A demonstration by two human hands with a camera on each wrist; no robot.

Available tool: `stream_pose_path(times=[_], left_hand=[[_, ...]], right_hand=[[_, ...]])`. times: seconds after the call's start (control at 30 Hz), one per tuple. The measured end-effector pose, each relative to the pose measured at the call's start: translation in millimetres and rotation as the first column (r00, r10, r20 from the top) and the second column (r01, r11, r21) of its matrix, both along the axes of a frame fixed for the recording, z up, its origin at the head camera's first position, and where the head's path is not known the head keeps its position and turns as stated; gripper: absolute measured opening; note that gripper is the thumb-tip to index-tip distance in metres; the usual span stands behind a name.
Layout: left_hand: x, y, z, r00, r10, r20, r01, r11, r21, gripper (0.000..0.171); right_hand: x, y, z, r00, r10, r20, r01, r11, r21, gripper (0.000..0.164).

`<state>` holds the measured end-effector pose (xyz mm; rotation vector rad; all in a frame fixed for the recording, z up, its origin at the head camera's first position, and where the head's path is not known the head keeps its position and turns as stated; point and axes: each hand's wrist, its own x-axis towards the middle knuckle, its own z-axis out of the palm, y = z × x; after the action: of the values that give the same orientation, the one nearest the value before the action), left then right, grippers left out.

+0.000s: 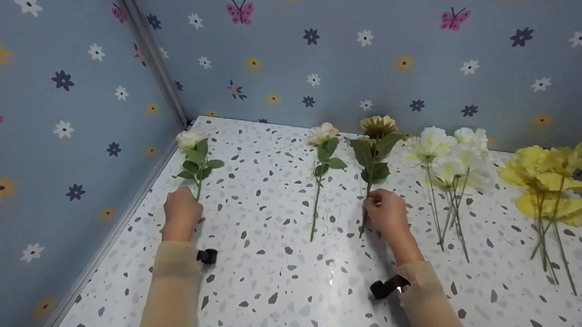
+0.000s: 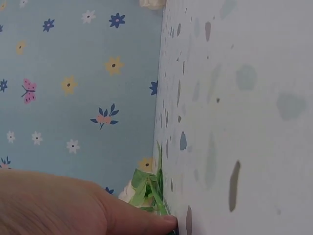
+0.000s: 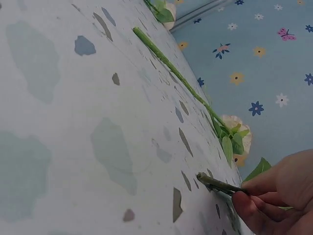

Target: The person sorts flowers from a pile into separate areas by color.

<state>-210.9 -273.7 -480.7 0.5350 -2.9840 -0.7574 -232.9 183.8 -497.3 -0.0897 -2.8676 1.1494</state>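
At the left side of the table, my left hand (image 1: 182, 209) grips the stem of a cream rose (image 1: 190, 141) with green leaves. In the left wrist view a finger (image 2: 142, 219) lies along that stem, close to the tabletop; the thumb is hidden. My right hand (image 1: 388, 214) pinches the lower stem of a yellowish-brown flower (image 1: 378, 126) with broad dark leaves. The right wrist view shows the cut end of this stem (image 3: 215, 183) sticking out past the thumb and fingertips. Between the hands a pale peach rose (image 1: 323, 134) lies with its stem toward me.
Several white flowers (image 1: 448, 161) lie right of my right hand, their stems crossing. Beyond them, several yellow flowers (image 1: 542, 167) lie at the table's right edge. Patterned blue panels (image 1: 275, 51) border the speckled table (image 1: 263, 278) at the back and left.
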Motion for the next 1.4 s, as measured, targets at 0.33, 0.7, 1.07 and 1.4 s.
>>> stream_pose_path(times=[0.33,0.7,1.07,1.4], left_hand=[[-1.7,4.1,3.0,1.0,0.017,-0.017,-0.016,0.997,0.079,0.036],[-2.6,15.6,11.2,0.997,0.012,-0.078,0.006,0.973,0.23,0.023],[-5.0,22.0,11.9,0.994,-0.007,-0.111,0.031,0.976,0.213,0.022],[-6.8,35.9,17.1,0.99,-0.017,-0.14,0.053,0.965,0.256,0.024]], right_hand=[[4.8,1.3,3.3,1.0,0.017,0.009,-0.017,1.0,-0.005,0.029],[6.8,0.6,2.9,0.999,0.007,0.034,-0.007,1.0,0.007,0.036],[7.8,-4.3,4.8,0.995,0.008,0.097,-0.004,0.999,-0.042,0.035],[6.9,-7.4,3.5,0.988,0.079,0.136,-0.061,0.989,-0.137,0.038]])
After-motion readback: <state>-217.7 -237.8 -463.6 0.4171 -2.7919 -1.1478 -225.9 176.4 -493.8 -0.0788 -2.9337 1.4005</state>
